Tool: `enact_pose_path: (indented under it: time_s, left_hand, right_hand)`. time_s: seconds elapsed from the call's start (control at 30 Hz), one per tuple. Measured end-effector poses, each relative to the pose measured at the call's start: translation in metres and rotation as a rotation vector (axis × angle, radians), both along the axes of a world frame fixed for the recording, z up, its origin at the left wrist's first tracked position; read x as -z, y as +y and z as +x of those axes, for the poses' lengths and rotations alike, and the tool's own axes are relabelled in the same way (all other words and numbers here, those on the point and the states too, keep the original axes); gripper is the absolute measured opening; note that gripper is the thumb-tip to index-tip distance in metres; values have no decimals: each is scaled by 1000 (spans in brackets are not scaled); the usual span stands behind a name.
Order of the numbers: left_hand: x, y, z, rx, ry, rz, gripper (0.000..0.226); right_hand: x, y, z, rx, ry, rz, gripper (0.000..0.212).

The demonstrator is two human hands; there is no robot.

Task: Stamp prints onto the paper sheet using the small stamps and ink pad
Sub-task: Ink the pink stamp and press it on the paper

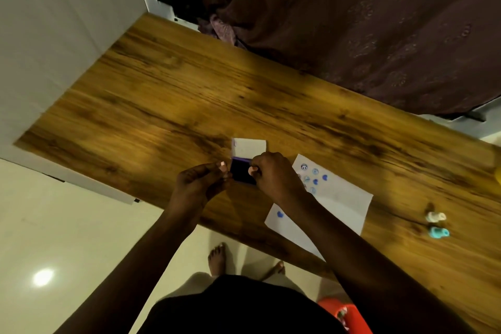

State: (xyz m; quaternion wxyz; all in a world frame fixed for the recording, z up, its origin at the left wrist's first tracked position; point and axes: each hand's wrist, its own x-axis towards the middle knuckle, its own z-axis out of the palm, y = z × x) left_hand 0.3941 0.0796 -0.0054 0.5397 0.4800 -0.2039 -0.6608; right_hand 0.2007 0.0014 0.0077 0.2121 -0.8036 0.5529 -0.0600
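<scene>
The ink pad [242,172] lies on the wooden table [189,95] with its white lid [249,147] flipped back, showing dark purple ink. My left hand [202,184] pinches the pad's left edge. My right hand [273,173] is closed at the pad's right edge; whether a stamp is inside the fingers is hidden. The white paper sheet [339,206] lies to the right, carrying several blue prints. Two small stamps, one white [435,216] and one teal [438,232], lie on the table further right.
A dark patterned curtain [352,22] hangs behind the table. A white wall panel [54,35] borders the table's left end. My bare feet [218,257] stand on the pale floor below the near edge. A red object [344,312] sits low at the right.
</scene>
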Motion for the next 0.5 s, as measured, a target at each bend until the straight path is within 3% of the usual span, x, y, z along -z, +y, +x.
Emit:
enact_pose_path:
  time_s: [0.17,0.37,0.5]
  left_hand:
    - [1,-1,-4,31,13,-32,29]
    - [-6,-1,-8,36,34,-58,21]
    - [-10,0,-14,45,56,-49,22]
  right_hand:
    - [0,1,1,12,17,10,19]
    - [-7,-1,-2,-25,49,-20,17]
    - [-19,-3,-13,30,-111,18,18]
